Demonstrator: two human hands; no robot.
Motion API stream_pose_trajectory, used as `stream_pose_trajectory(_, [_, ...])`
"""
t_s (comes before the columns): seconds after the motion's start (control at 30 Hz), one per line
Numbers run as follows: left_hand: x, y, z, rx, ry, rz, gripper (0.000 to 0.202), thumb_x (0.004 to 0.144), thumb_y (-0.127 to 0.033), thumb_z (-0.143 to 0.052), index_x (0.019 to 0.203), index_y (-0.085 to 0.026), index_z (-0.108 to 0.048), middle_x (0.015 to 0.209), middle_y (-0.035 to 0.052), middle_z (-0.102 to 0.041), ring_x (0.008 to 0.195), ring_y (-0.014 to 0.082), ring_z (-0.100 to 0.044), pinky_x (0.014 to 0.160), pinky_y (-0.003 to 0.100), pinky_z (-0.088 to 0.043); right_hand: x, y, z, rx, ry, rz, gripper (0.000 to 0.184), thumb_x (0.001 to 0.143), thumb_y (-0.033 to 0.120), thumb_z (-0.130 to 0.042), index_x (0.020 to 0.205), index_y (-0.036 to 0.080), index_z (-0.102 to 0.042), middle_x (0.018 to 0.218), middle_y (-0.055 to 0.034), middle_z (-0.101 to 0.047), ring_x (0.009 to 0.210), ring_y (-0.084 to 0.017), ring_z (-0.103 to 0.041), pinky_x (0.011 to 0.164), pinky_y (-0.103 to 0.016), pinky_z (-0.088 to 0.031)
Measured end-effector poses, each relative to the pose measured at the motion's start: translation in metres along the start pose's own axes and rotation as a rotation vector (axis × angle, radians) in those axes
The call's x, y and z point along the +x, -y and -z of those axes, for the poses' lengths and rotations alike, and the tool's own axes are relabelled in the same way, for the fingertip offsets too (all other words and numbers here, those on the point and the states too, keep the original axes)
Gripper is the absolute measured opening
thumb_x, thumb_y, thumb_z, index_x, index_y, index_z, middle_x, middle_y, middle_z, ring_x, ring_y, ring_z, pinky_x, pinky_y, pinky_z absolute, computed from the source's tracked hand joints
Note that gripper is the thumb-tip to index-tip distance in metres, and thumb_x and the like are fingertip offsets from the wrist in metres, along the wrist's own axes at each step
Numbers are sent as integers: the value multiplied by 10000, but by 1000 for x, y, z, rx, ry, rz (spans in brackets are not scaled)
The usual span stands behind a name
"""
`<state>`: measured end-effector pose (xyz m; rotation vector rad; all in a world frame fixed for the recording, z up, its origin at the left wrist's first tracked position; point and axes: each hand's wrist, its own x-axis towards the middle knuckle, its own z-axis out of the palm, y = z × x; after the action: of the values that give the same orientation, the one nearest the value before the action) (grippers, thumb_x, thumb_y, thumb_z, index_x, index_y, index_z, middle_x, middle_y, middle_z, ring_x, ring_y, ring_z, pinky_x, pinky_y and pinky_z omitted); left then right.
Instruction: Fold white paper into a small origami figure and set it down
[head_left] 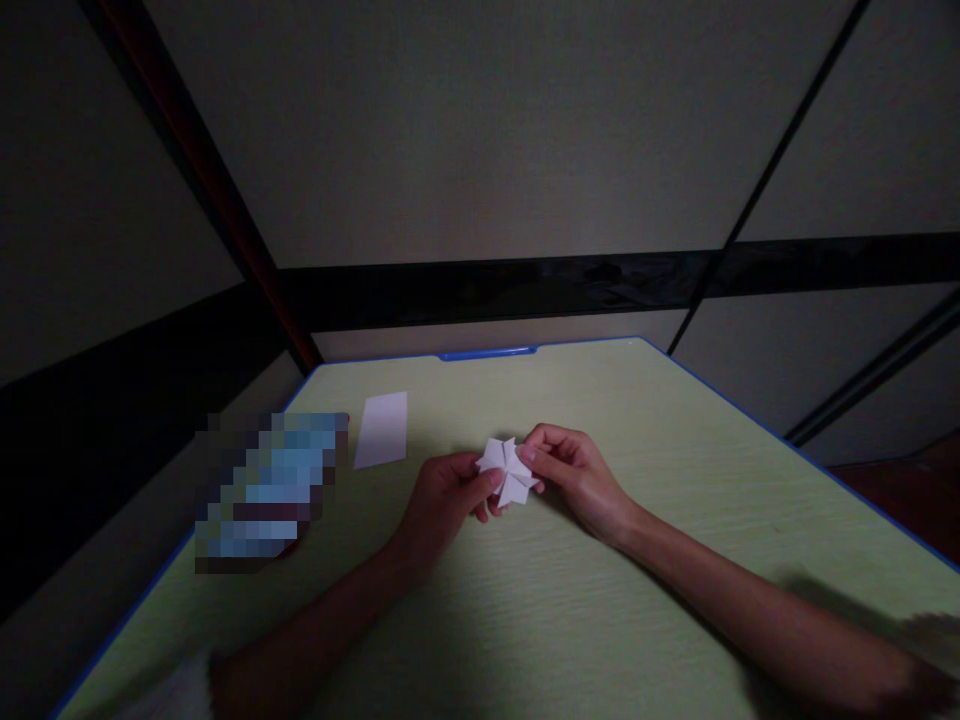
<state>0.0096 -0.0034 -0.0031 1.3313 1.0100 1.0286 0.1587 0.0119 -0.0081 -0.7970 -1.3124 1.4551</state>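
Observation:
A small white folded paper piece (514, 486), with pointed flaps spreading from its centre, is held just over the table. My left hand (448, 492) pinches its left side, the thumb lying across the front and other fingers behind. On the right, my right hand (576, 470) grips the upper right flap between thumb and index finger. Both hands are closed on the paper, and parts of its edges are hidden by the fingers.
A flat white sheet of paper (382, 430) lies left of my hands. Further left is a pixelated bluish object (285, 490) near the table edge. The pale table (600, 390) has a blue rim and a blue handle (487, 353) at its far side. Cabinet panels (487, 150) stand behind.

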Motion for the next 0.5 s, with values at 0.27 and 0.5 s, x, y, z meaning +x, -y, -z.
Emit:
stream_pose_trajectory(0.27, [0,-1,0,-5,-25,8,191,637,-273,-561,520,-123,-584,442,-19,-541,408,65,-446,412,176,-334,-1,1,-1,12,5,-10,256,659,341,-614,570,135,-492,436,56,-452,404,-49,-359,433,-207,-213])
stream_pose_trajectory(0.5, [0,0,-1,-2,-28,11,189,636,-270,-566,525,-117,-583,444,-18,-544,406,65,-450,411,177,-337,0,0,0,1,-2,-9,257,656,340,-615,563,136,-488,424,59,-446,396,-48,-348,428,-209,-203])
